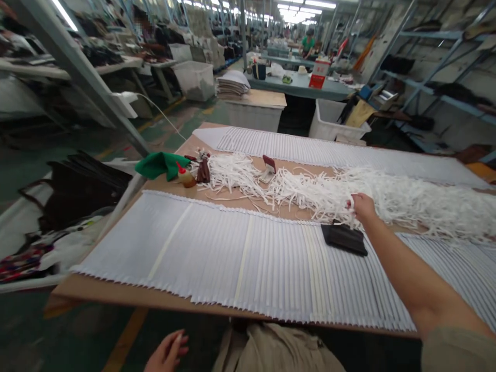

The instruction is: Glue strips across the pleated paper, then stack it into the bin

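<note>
Your right hand (363, 207) pinches white strips (323, 195) at the near side of their tangled heap, along the middle of the table (116, 294), just beyond a dark pouch (344, 238). Your left hand (167, 353) hangs before the table, fingers loosely curled around nothing. The strips look light, limp and easily snagged; pinching near one end should suit.

wht strips (399, 199), blk pouch (344, 239), striped wht/gry sheets (217, 248), grn cloth (160, 165)

white strips (325, 194), maybe paper, heaped in tangles
</note>
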Demonstrator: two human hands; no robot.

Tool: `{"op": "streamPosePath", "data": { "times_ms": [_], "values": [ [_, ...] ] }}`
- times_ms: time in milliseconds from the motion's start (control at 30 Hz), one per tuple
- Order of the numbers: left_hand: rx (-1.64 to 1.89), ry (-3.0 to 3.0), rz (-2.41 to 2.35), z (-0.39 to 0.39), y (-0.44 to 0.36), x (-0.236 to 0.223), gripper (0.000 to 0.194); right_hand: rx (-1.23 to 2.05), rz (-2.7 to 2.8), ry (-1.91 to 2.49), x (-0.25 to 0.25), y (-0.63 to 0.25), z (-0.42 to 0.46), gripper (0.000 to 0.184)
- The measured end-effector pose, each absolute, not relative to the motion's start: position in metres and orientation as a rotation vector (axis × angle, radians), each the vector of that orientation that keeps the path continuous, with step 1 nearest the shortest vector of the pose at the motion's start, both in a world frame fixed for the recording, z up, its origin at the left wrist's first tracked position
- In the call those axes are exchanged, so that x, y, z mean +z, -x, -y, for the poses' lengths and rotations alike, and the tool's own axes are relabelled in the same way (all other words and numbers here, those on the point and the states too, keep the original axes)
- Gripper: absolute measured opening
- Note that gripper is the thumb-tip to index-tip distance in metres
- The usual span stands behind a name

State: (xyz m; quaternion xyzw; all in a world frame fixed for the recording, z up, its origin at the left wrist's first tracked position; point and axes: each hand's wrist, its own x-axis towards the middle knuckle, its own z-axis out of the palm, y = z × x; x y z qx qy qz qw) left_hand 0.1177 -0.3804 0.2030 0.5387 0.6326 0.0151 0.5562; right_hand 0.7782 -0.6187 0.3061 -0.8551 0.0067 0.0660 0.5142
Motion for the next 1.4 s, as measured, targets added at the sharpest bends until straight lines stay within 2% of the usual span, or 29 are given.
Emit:
{"op": "streamPosePath", "data": {
  "times_ms": [133,333,367,433,500,567,667,900,967,1033,1100,1133,1167,1267,1333,1400],
  "values": [
    [0.061,-1.372,-1.298,0.390,-0.154,0.216,0.055,0.279,0.058,2.139,0.294,-0.743,0.628,0.024],
    [0.223,-1.457,-0.986,0.450,-0.276,0.236,0.034,0.938,0.706,2.222,0.263,-0.661,0.610,0.034],
    [0.283,-1.473,-0.916,0.462,-0.302,0.238,0.035,1.019,0.840,2.216,0.262,-0.647,0.605,0.035],
    [0.340,-1.443,-0.775,0.484,-0.350,0.238,0.049,1.169,1.072,2.150,0.263,-0.621,0.597,0.036],
    [0.236,-1.372,-0.654,0.502,-0.386,0.236,0.053,1.287,1.230,2.052,0.267,-0.604,0.593,0.040],
    [0.066,-1.283,-0.578,0.515,-0.403,0.233,0.044,1.343,1.342,1.985,0.271,-0.597,0.594,0.042],
    [-0.077,-1.233,-0.619,0.524,-0.399,0.228,0.034,1.328,1.495,1.992,0.271,-0.601,0.599,0.042],
    [-0.047,-1.287,-0.872,0.522,-0.357,0.225,0.026,1.274,1.621,2.167,0.248,-0.669,0.611,0.048],
    [-0.034,-1.242,-0.912,0.528,-0.353,0.221,0.025,1.107,1.639,2.434,0.246,-0.697,0.613,0.044],
    [-0.030,-1.186,-0.926,0.536,-0.353,0.217,0.021,0.784,1.672,2.741,0.251,-0.708,0.615,0.043],
    [-0.037,-1.136,-0.947,0.544,-0.357,0.215,0.018,0.497,1.756,2.796,0.261,-0.692,0.615,0.047],
    [-0.042,-1.112,-0.964,0.547,-0.359,0.215,0.017,0.459,1.828,2.696,0.267,-0.672,0.614,0.047],
    [-0.042,-1.085,-0.985,0.549,-0.361,0.216,0.017,0.515,1.899,2.535,0.272,-0.646,0.613,0.045],
    [0.001,-0.998,-1.014,0.554,-0.366,0.218,0.017,1.070,1.998,2.047,0.280,-0.555,0.616,0.040],
    [0.039,-0.949,-1.002,0.555,-0.365,0.217,0.017,1.179,2.020,1.932,0.278,-0.514,0.623,0.037],
    [0.039,-0.911,-0.973,0.556,-0.361,0.214,0.018,1.283,2.060,1.848,0.273,-0.509,0.632,0.035]
  ]
}}
